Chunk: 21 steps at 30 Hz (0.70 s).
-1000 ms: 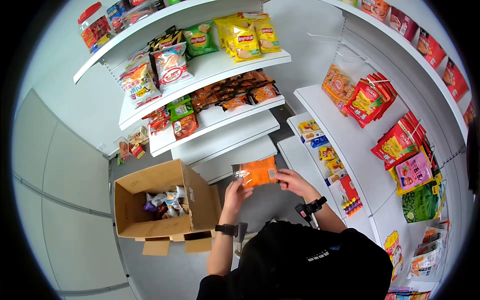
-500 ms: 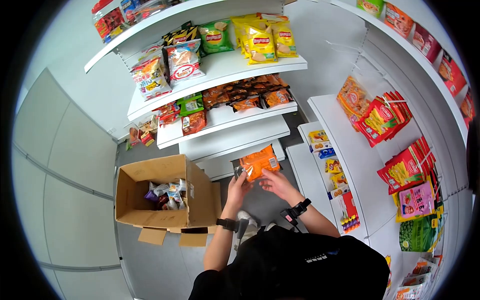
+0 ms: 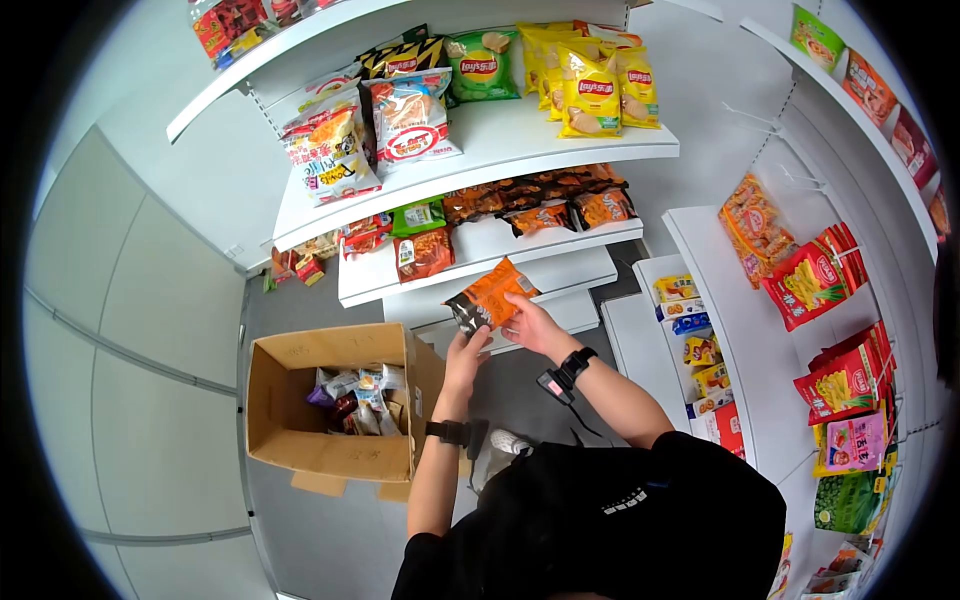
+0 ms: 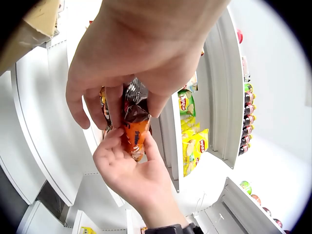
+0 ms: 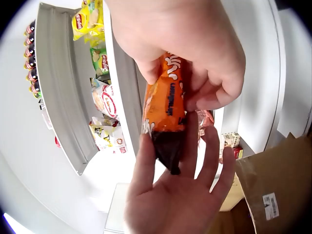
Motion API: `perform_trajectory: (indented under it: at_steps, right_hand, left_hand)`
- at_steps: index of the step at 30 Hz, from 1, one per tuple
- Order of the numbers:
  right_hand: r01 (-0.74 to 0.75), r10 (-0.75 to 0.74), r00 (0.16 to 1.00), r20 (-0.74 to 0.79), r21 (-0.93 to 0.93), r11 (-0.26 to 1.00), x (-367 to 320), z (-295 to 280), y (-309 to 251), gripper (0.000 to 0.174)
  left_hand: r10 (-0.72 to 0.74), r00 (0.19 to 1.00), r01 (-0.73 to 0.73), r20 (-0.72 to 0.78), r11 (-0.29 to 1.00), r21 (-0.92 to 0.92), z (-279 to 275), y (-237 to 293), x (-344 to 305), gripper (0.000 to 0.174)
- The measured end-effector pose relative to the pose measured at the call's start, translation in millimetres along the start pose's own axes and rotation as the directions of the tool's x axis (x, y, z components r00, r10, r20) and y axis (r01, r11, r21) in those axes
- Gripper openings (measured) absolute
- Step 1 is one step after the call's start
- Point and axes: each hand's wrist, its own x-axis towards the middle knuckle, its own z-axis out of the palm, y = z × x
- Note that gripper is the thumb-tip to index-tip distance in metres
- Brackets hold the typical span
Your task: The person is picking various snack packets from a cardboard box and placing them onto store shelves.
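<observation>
An orange and black snack bag is held up in front of the shelves, between both hands. My left hand pinches its black end between thumb and fingers. The right hand grips the orange end, thumb on one face and fingers behind. Seen edge-on in the right wrist view, the bag is plump, its dark end tapering between the left hand's thumb and fingers. In the left wrist view the crinkled dark end shows under the left hand, with the right hand at the orange end.
Similar orange and black bags lie on the shelf ahead, beside a green packet. Above them stand yellow chip bags. An open cardboard box with several packets sits at left. Red bags hang on the right rack.
The bag has tilted and risen toward the shelves, and the right hand has shifted its hold along the orange end. The head view has turned, so the shelves sit farther right.
</observation>
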Motion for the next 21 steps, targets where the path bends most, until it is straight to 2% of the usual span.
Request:
perform_trajectory:
  at_steps: [3, 4, 7, 11, 15, 16, 19, 20, 21]
  right_hand:
    - [-0.044, 0.044, 0.999, 0.011, 0.077, 0.996, 51, -9, -8, 0.035]
    - [-0.015, 0.016, 1.000, -0.006, 0.087, 0.996, 61, -9, -12, 0.037]
    - [-0.023, 0.039, 0.995, -0.093, 0.162, 0.986, 95, -8, -25, 0.037]
    - [-0.014, 0.034, 0.996, -0.085, 0.230, 0.973, 139, -18, -31, 0.036]
    - [-0.014, 0.060, 0.987, -0.149, 0.292, 0.956, 186, -35, -32, 0.044]
    - [-0.002, 0.054, 0.986, -0.158, 0.307, 0.952, 193, -37, -34, 0.053]
    - [0.016, 0.058, 0.968, -0.245, 0.289, 0.957, 209, -38, -40, 0.063]
    - [0.017, 0.048, 0.978, -0.203, 0.305, 0.952, 217, -42, -40, 0.069]
    - [0.008, 0.067, 0.972, -0.225, 0.318, 0.948, 223, -45, -42, 0.066]
  left_hand:
    - [0.016, 0.999, -0.015, -0.040, 0.999, 0.028, -17, 5, 17, 0.056]
    - [0.008, 1.000, -0.007, -0.018, 0.999, 0.045, -23, 9, 18, 0.062]
    - [-0.027, 0.998, 0.028, -0.063, 1.000, 0.008, -34, 17, 21, 0.057]
    - [0.080, 0.982, -0.093, -0.173, 0.993, -0.069, -57, 20, 30, 0.052]
    - [0.085, 0.952, -0.119, -0.293, 0.988, -0.100, -65, 39, 15, 0.047]
    - [0.106, 0.949, -0.139, -0.296, 0.986, -0.091, -70, 39, 13, 0.045]
    - [0.124, 0.932, -0.170, -0.341, 0.979, -0.109, -84, 34, 12, 0.045]
    - [0.132, 0.925, -0.175, -0.356, 0.980, -0.093, -88, 30, 10, 0.045]
    - [0.125, 0.924, -0.172, -0.363, 0.980, -0.101, -91, 27, 9, 0.045]
